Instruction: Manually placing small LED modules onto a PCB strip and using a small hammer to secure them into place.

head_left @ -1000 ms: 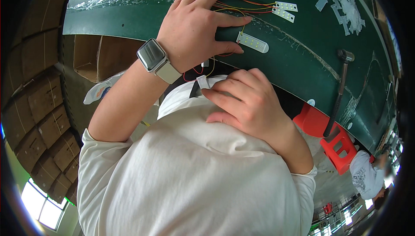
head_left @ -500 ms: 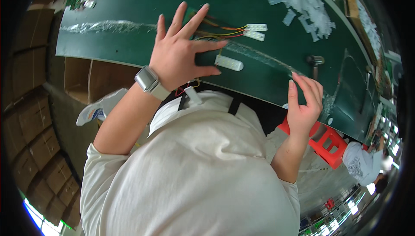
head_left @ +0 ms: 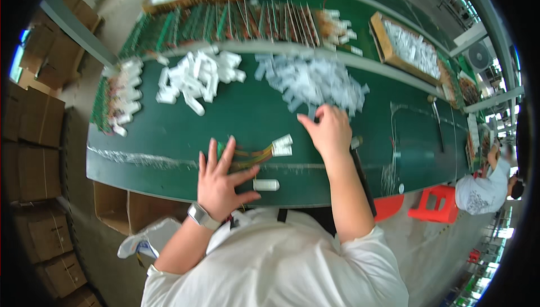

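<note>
My left hand (head_left: 218, 177), with a watch on its wrist, lies with fingers spread at the near edge of the green table. Partly beneath its fingers is a small green circuit board (head_left: 221, 148), and yellow and red wires (head_left: 253, 154) run from it to two small white LED strips (head_left: 282, 145). Beside the thumb is a white oblong LED piece (head_left: 266, 185). Farther forward, my right hand (head_left: 331, 132) reaches the near edge of a heap of translucent plastic pieces (head_left: 315, 82). Its thumb and index finger are apart around a piece there; no grip shows.
A pile of white oblong cases (head_left: 199, 76) lies at the back left. Wired circuit boards (head_left: 115, 96) stand left of it, and more boards (head_left: 225, 23) line the back. A hammer (head_left: 355, 142) is partly behind my right forearm. Red stools (head_left: 433, 204) and a seated person (head_left: 484, 189) are at right.
My right hand has moved forward and left, from the table's near edge to the translucent heap. My left hand stays spread over the circuit board. The view has tilted up.
</note>
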Action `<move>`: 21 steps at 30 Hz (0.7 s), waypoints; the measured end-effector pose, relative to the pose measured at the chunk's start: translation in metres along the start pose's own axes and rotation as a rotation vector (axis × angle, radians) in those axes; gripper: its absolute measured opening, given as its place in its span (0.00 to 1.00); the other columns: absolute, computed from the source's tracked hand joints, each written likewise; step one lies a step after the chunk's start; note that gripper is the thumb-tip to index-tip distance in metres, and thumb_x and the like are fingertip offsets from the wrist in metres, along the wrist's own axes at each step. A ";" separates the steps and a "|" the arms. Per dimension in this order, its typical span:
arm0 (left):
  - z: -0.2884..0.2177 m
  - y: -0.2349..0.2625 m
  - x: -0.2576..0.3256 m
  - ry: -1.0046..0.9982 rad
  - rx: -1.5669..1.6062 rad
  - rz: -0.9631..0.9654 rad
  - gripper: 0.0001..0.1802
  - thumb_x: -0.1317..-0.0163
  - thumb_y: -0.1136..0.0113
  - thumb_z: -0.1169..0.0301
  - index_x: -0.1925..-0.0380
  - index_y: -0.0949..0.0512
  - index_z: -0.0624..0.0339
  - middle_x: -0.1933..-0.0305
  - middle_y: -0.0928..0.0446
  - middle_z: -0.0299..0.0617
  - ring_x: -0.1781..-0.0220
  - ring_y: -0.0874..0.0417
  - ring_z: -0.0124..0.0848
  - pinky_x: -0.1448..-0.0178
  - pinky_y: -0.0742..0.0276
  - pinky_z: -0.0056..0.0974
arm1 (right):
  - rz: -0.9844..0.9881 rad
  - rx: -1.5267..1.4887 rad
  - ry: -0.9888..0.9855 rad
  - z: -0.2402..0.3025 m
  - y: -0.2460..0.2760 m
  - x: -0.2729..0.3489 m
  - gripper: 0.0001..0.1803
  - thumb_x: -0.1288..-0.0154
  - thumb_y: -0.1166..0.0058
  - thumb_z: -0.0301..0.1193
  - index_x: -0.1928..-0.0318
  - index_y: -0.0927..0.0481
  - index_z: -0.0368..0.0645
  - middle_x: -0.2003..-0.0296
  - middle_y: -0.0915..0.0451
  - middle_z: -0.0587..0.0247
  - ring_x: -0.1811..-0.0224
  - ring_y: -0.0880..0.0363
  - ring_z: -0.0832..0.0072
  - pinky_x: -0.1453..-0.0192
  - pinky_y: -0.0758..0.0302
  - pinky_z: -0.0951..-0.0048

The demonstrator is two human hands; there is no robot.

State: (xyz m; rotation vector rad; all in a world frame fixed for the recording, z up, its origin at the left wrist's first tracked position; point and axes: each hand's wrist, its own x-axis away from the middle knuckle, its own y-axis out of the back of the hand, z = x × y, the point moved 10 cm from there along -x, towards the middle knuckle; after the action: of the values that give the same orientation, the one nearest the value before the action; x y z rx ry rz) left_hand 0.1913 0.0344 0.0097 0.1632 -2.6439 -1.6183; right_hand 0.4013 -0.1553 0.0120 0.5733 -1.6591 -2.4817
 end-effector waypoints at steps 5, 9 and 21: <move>0.004 -0.003 0.013 0.008 -0.045 0.020 0.35 0.59 0.18 0.42 0.45 0.11 0.22 0.13 0.47 0.46 0.13 0.55 0.65 0.19 0.53 0.74 | -0.083 -0.152 0.199 0.016 -0.002 0.017 0.12 0.45 0.24 0.34 0.66 0.15 0.44 0.65 0.17 0.62 0.58 0.21 0.59 0.50 0.23 0.58; 0.002 0.000 0.015 0.008 -0.076 0.009 0.33 0.55 0.21 0.39 0.44 0.12 0.21 0.13 0.47 0.43 0.14 0.54 0.64 0.19 0.53 0.75 | -0.161 -0.111 0.406 0.040 0.022 0.031 0.10 0.43 0.26 0.34 0.63 0.12 0.45 0.63 0.16 0.66 0.54 0.20 0.62 0.51 0.24 0.59; 0.002 0.000 0.008 0.011 -0.068 0.037 0.33 0.53 0.22 0.40 0.42 0.14 0.17 0.12 0.49 0.41 0.13 0.53 0.62 0.18 0.52 0.73 | -0.056 -0.298 0.585 0.067 0.062 0.091 0.16 0.50 0.21 0.30 0.60 0.12 0.44 0.64 0.14 0.70 0.59 0.19 0.67 0.51 0.26 0.62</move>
State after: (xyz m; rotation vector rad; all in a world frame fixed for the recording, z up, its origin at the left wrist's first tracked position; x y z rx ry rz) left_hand 0.1835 0.0357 0.0082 0.1207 -2.5635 -1.6882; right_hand 0.2849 -0.1478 0.0676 1.1685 -1.0477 -2.2201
